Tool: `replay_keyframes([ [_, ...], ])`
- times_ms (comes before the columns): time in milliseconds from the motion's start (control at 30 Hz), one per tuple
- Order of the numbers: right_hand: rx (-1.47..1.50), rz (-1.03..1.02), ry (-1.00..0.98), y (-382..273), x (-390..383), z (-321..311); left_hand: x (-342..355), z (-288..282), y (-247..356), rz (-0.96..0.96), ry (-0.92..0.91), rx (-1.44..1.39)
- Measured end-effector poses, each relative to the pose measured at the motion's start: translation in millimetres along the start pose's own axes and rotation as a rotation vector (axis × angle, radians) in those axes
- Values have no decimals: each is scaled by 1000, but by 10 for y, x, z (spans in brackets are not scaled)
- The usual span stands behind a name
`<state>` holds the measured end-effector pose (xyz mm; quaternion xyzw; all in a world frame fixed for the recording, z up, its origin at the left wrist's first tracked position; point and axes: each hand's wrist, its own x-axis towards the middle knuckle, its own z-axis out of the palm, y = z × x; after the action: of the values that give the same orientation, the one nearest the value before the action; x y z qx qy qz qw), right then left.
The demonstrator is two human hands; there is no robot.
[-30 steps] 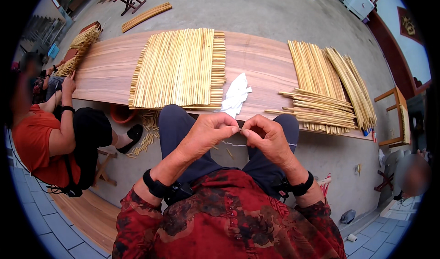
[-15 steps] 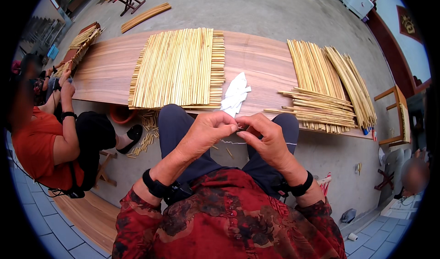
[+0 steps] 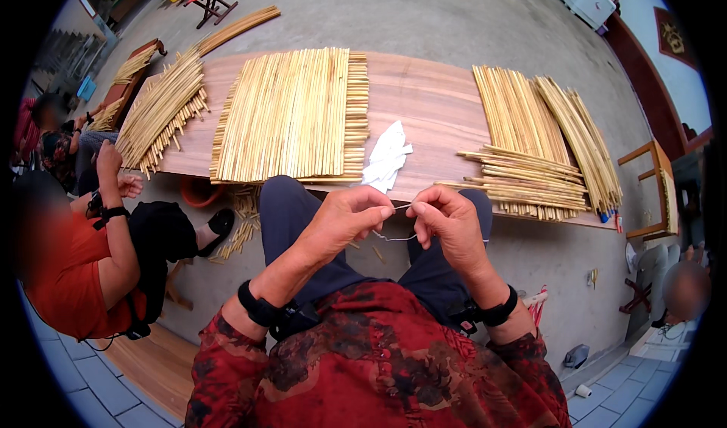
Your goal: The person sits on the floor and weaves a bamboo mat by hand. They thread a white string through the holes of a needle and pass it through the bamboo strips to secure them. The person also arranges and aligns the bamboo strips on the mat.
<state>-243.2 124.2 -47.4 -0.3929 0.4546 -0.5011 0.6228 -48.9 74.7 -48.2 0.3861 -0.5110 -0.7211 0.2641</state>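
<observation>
My left hand and right hand are raised over my knees, fingertips a short gap apart. Each pinches a thin white thread, which runs between them and hangs in a loop below. Beyond my knees, a dense row of pale sticks lies on the wooden table. Folded white cloths sit just right of it.
More sticks lie at the table's right; a slanted bundle at its left. A co-worker in orange sits close on my left, others at both sides. An orange bowl and a wooden chair stand nearby.
My fingertips have drawn slightly apart, showing thread between them. A slanted stick bundle now lies on the table's left end, and the co-worker in orange has moved their arms.
</observation>
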Motion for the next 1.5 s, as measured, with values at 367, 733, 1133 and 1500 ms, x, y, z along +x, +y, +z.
replay_keyframes([
  [367, -144, -117, 15, -33, -5, 99, 62, 99, -169, 67, 89, -209],
  [733, -1216, -989, -102, -10, 156, 63, 47, 79, -190, 47, 75, -272],
  [1133, -1142, -927, -85, 40, 199, 108, 41, 20, -199, 17, 51, -253],
  [1500, -536, -327, -7, 188, 156, 78, 29, -32, -179, 53, -21, -119],
])
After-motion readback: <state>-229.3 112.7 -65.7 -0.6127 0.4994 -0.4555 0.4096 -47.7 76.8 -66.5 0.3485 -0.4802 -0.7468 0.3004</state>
